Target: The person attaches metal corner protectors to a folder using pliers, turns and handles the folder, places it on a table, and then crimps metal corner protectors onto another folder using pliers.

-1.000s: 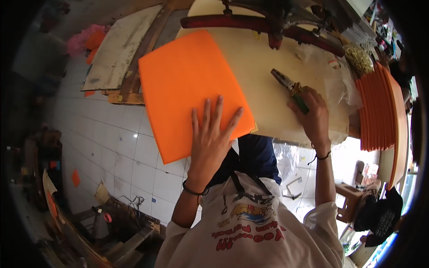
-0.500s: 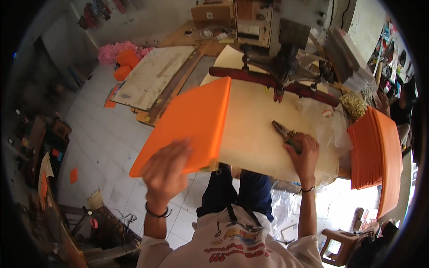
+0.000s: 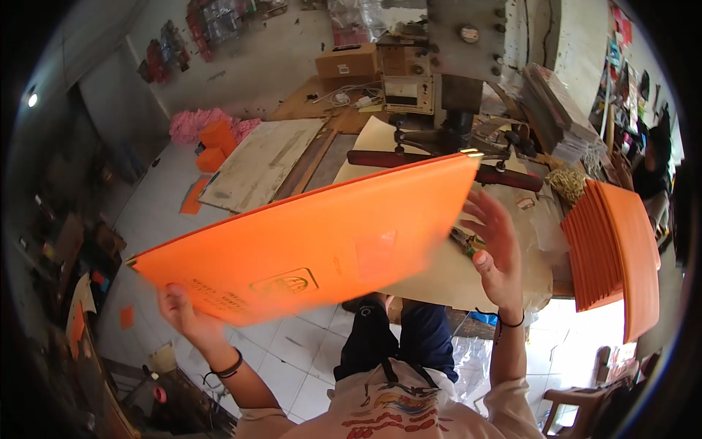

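An orange folder (image 3: 314, 241) with metal corner caps and a printed emblem is raised in front of me, tilted, its right end higher. My left hand (image 3: 191, 318) grips its lower left edge, thumb on the printed face. My right hand (image 3: 496, 245) is open, fingers apart, close to the folder's right edge; whether a fingertip touches it I cannot tell. Pliers (image 3: 465, 240) lie on the beige sheet (image 3: 446, 285) just behind that hand, partly hidden by it and by the folder.
A press machine (image 3: 459, 121) with a dark red bar (image 3: 512, 177) stands over the back of the table. On the right is a stack of orange folders (image 3: 603, 249), with a plastic-wrapped stack (image 3: 559, 110) behind. Left of the press lies a worn board (image 3: 256, 161).
My left hand has turned the folder, so its printed face now shows and it reaches across to the right. My right hand has let go of the pliers and opened beside the folder.
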`<state>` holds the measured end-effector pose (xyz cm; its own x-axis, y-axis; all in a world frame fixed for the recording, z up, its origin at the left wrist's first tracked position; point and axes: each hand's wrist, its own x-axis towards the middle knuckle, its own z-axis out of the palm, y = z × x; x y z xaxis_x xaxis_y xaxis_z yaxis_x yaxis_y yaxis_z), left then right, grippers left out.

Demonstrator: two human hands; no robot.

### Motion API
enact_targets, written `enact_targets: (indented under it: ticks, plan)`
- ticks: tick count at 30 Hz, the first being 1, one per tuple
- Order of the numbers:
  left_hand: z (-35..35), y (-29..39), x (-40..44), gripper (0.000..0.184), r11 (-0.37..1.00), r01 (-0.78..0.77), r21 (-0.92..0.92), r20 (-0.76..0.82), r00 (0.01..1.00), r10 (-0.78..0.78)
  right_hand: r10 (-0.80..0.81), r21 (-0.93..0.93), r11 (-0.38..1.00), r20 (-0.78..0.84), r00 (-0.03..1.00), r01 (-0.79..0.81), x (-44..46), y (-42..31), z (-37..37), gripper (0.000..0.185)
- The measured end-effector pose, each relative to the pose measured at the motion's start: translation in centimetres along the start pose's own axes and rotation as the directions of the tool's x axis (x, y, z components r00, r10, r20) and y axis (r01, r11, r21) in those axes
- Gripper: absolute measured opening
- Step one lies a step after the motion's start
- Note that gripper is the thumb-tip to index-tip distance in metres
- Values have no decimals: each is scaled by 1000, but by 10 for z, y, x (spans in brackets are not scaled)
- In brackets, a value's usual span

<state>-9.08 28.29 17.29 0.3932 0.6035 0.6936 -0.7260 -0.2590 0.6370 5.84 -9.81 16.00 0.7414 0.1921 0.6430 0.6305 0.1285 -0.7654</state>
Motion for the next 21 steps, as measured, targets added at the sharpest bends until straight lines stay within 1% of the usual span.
enact_targets:
  ticks: [1, 2, 3, 4, 6, 7, 10, 13, 16, 17, 19, 20, 21]
  plan:
    - [-2, -16, 2, 39, 995, 58, -87, 21, 998, -56, -9, 104, 995, 28, 1000, 6, 6, -3, 6, 62]
    - [1, -31, 3, 38, 990, 75, -117, 73, 995, -67, -25, 203, 979, 56, 998, 13, 10, -8, 12, 65]
    - [5, -46, 2, 38, 985, 94, -147, 122, 990, -77, 43, 106, 993, -3, 999, -42, 14, -19, 20, 56]
    - [11, -61, 2, 38, 977, 116, -176, 170, 982, -86, 41, 133, 990, -10, 999, -40, 17, -19, 23, 53]
    - [25, -90, 0, 42, 967, 133, -218, 81, 990, -118, 50, 184, 982, -19, 999, -46, 24, -13, 25, 46]
    - [32, -103, 1, 43, 961, 143, -236, 35, 990, -138, 36, 181, 983, -51, 998, -26, 28, -9, 27, 42]
    - [47, -137, 12, 47, 956, 163, -245, 57, 986, -154, 34, 123, 992, -59, 998, -26, 40, 8, 23, 43]
    - [76, -152, 27, 51, 948, 140, -285, 21, 990, -140, 27, 92, 996, -96, 995, -18, 51, 18, 20, 42]
    - [86, -177, 42, 53, 972, 165, -168, 84, 985, -152, 67, 56, 997, -111, 992, -61, 59, 30, 17, 41]
    - [90, -182, 46, 52, 988, 130, -89, 89, 989, -122, 83, 48, 996, -114, 990, -78, 63, 35, 16, 41]
    - [97, -188, 53, 51, 996, 53, 77, 110, 992, -62, 51, 108, 993, -96, 994, -40, 73, 41, 16, 41]
    - [99, -186, 56, 51, 995, 80, 52, 115, 990, -85, 38, 138, 990, -92, 995, -25, 76, 42, 14, 41]
    - [101, -180, 60, 50, 994, 109, 30, 123, 986, -112, 7, 82, 997, -76, 997, -1, 78, 45, 10, 43]
